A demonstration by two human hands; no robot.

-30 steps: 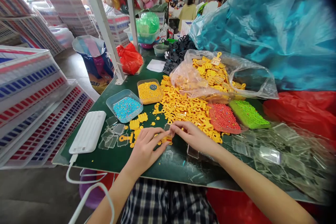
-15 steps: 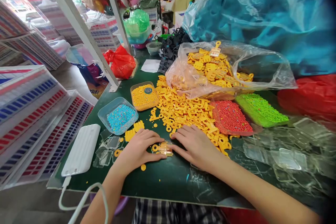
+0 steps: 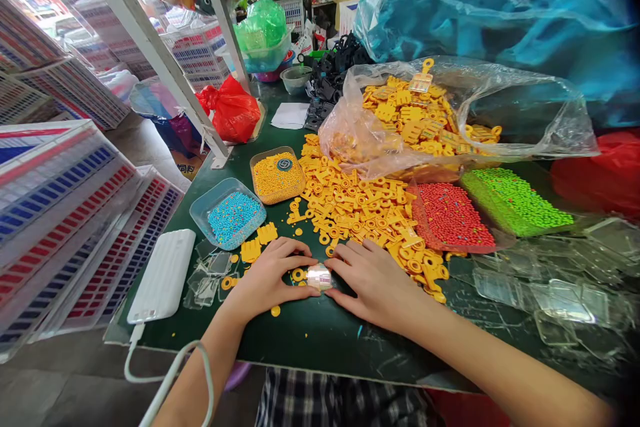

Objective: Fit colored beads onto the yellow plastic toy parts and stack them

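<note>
Left hand (image 3: 273, 277) and right hand (image 3: 367, 283), fingertips meeting a second ago, now grip opposite sides of the clear-fronted yellow piece (image 3: 319, 277) on the worktop (image 3: 300, 353), apparently pressing it together.

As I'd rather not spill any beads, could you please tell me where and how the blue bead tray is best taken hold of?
Probably by the far-left rim of the blue bead tray, coming from the left: its wall rises bare there, with the beads heaped toward the right, while the yellow bead tray sits close on the right.
</note>
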